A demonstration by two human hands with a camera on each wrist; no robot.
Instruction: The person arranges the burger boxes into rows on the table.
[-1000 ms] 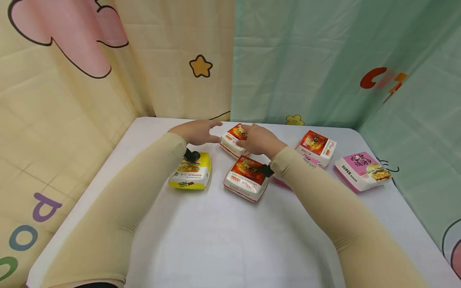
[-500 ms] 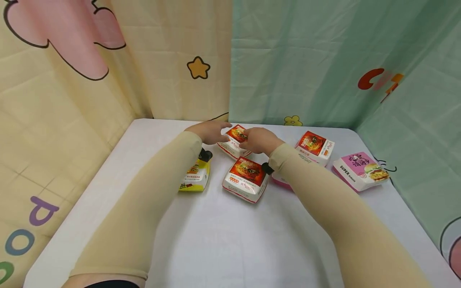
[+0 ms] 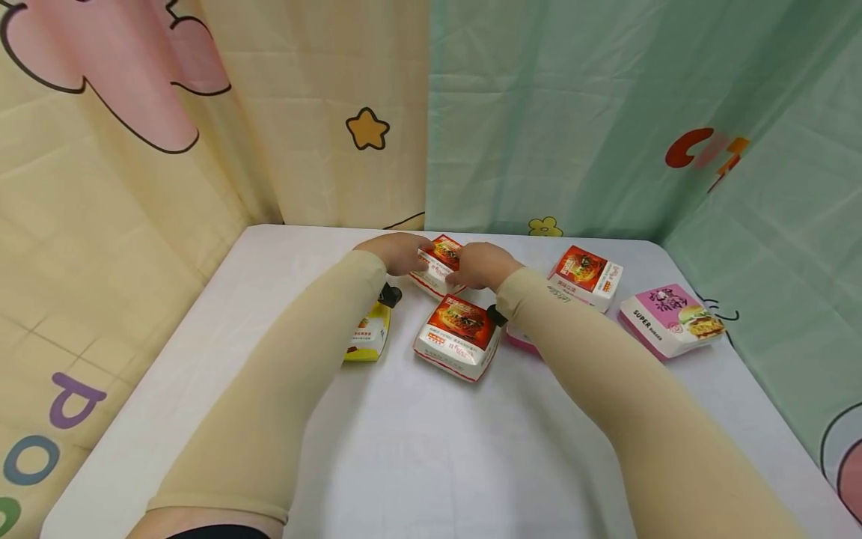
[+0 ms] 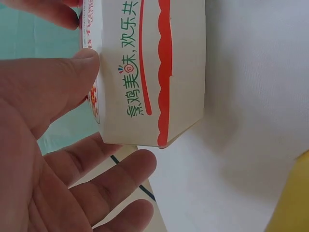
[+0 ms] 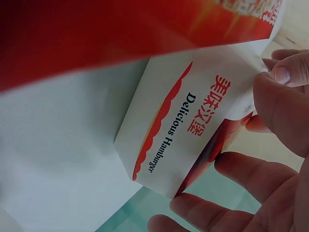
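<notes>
A white-and-red hamburger box (image 3: 441,271) lies closed near the back edge of the table, between both hands. My left hand (image 3: 399,253) holds its left side; in the left wrist view the thumb (image 4: 72,72) presses the upper edge of the box (image 4: 149,72) and the other fingers spread past the corner. On the opposite side my right hand (image 3: 483,265) grips the box, with thumb and fingers at the lid edge in the right wrist view. Directly in front sits a second red-topped hamburger box (image 3: 459,337), its red top (image 5: 145,29) looming close to the right wrist camera.
Under my left forearm a yellow burger box (image 3: 370,333) is partly hidden. A pink box (image 3: 522,338) sits mostly behind the right forearm. Farther right are another red-topped box (image 3: 584,274) and a pink "Super Burger" box (image 3: 672,320). Curtains surround the white table (image 3: 417,449).
My left hand has moved right to the far hamburger box, and its fingers have closed in on it. The right hand stays at the box, its fingers more curled. The boxes stay put.
</notes>
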